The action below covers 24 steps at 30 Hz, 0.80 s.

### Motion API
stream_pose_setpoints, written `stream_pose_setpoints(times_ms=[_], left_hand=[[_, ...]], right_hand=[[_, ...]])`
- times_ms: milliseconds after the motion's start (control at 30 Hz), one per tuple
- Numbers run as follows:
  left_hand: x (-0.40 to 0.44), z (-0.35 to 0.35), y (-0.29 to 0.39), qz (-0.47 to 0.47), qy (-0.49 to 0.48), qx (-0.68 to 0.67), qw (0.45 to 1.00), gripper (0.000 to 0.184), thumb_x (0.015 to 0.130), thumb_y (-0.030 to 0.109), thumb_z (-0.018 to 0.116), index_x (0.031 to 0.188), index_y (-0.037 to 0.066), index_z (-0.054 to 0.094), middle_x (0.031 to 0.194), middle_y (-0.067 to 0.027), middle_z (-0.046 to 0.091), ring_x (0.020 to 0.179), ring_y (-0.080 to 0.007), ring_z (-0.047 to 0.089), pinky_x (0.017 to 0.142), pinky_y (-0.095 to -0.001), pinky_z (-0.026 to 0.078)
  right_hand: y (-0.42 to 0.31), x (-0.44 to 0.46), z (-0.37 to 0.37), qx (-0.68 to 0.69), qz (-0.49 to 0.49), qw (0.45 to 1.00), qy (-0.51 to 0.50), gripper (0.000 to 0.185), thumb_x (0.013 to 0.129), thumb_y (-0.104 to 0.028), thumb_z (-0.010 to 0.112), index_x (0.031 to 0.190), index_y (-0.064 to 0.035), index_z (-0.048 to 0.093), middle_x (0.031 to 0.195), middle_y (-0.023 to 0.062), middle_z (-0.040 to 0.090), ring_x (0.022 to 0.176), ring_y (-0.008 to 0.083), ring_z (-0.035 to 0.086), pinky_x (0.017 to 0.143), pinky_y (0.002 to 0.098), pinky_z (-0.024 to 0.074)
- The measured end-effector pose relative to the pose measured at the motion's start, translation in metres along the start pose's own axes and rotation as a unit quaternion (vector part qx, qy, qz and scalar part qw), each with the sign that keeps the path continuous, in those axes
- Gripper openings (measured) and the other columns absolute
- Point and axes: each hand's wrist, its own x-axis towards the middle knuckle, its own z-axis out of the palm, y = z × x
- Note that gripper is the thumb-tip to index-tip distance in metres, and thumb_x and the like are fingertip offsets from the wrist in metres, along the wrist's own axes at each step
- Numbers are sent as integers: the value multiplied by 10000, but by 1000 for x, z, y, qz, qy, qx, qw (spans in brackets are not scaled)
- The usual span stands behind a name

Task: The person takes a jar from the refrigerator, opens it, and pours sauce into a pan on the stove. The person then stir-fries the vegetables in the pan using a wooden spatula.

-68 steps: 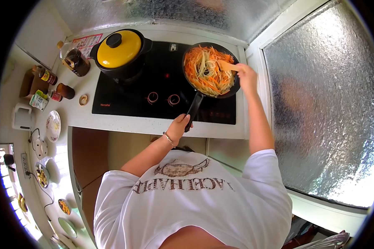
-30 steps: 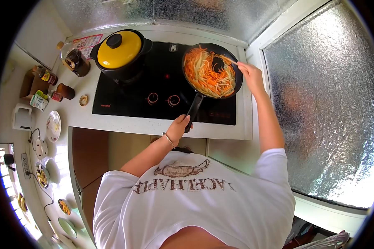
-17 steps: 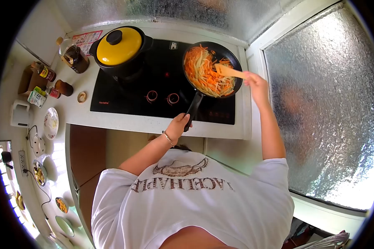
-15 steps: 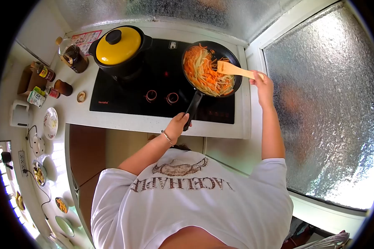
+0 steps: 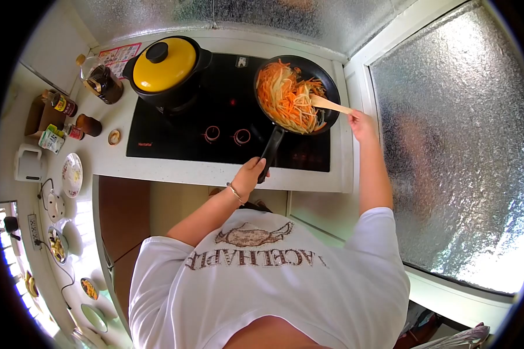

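A black frying pan (image 5: 327, 81) stands at the right of the black cooktop (image 5: 180, 136). Orange and pale shredded vegetables (image 5: 285, 100) lie in it, mostly at its left and middle, with bare pan surface at the upper right. My left hand (image 5: 252, 174) is closed round the pan's black handle, a bracelet on its wrist. Past the pan's right rim, my right hand (image 5: 361, 124) grips the end of a wooden spatula (image 5: 332, 105), whose blade is against the right side of the shreds.
A black pot with a yellow lid (image 5: 164, 65) stands at the cooktop's left. Further left are a bottle of dark liquid (image 5: 106, 85), smaller jars (image 5: 88, 125), a floral plate (image 5: 72, 175) and dishes of food (image 5: 57, 245). A textured window (image 5: 454, 151) rises at the right.
The spatula has come down from the pan's upper right into the shreds, its blade now partly hidden. Bare pan shows at the upper right. My left hand has stayed on the handle.
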Motion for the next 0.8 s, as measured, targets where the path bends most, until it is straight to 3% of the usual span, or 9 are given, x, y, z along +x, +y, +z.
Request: stream_pose_setpoints(times_ms=[200, 300, 367, 400, 467, 533, 600, 733, 800], left_hand=[[1, -1, -2, -1, -2, -10, 1000, 258, 938, 246, 415, 812, 47, 520, 680, -10, 520, 611, -87, 436, 593, -224, 359], [3, -1, -5, 3, -1, -15, 1000, 261, 934, 252, 421, 798, 52, 519, 663, 9, 513, 587, -67, 402, 558, -216, 341], [3, -1, -3, 0, -2, -9, 1000, 260, 936, 248, 415, 804, 51, 521, 672, 3, 515, 597, -74, 415, 573, -219, 346], [3, -2, -3, -2, -3, -4, 1000, 259, 938, 244, 410, 809, 50, 523, 680, -4, 517, 606, -81, 427, 589, -221, 351], [3, -2, -3, -1, -5, 0, 1000, 258, 938, 244, 409, 812, 50, 524, 679, -2, 516, 606, -79, 425, 587, -221, 349], [3, -3, -3, 1, -6, 4, 1000, 258, 938, 244, 408, 815, 50, 526, 678, -1, 515, 606, -78, 424, 585, -221, 348], [3, -3, -2, 2, -10, 17, 1000, 258, 938, 243, 408, 821, 48, 529, 682, -2, 517, 612, -79, 428, 591, -221, 353], [3, -2, -2, -4, -5, 11, 1000, 259, 939, 243, 408, 824, 46, 530, 684, -3, 520, 617, -80, 432, 597, -222, 357], [4, -4, -3, -7, -6, 19, 1000, 261, 940, 243, 406, 824, 44, 529, 685, -5, 522, 618, -83, 435, 603, -222, 361]], right_hand=[[14, -22, 51, 68, 17, 995, -76, 138, 828, -46, 578, 898, 70, 548, 830, 109, 562, 686, 180, 553, 634, 250, 501], [0, -48, 71, -21, -59, 988, -139, 169, 859, -80, 553, 966, 49, 577, 853, 94, 585, 670, 153, 538, 642, 251, 474], [-10, -75, 85, -234, -168, 947, -139, 206, 856, -75, 549, 1036, 18, 587, 896, 71, 606, 720, 128, 549, 658, 260, 467], [-8, -85, 88, -233, -169, 948, -137, 206, 856, -75, 549, 1036, 18, 587, 896, 71, 606, 720, 128, 549, 658, 260, 467], [-1, -108, 92, -380, -385, 820, -187, 171, 833, -75, 554, 989, -30, 606, 911, 120, 630, 772, 222, 592, 706, 307, 474], [3, -138, 98, -441, -510, 704, -221, 201, 806, -68, 553, 999, -31, 596, 926, 156, 614, 801, 299, 578, 730, 355, 469], [4, -167, 99, -508, -568, 591, -264, 236, 793, -58, 551, 1022, -3, 569, 982, 139, 589, 870, 291, 553, 752, 360, 460], [26, -183, 74, -571, -608, 446, -327, 344, 723, -15, 525, 1060, 54, 549, 1053, 166, 560, 890, 292, 543, 782, 352, 463], [16, -189, 61, -554, -599, 485, -315, 327, 739, -8, 527, 1060, 43, 556, 1041, 164, 568, 893, 286, 546, 776, 345, 464]])
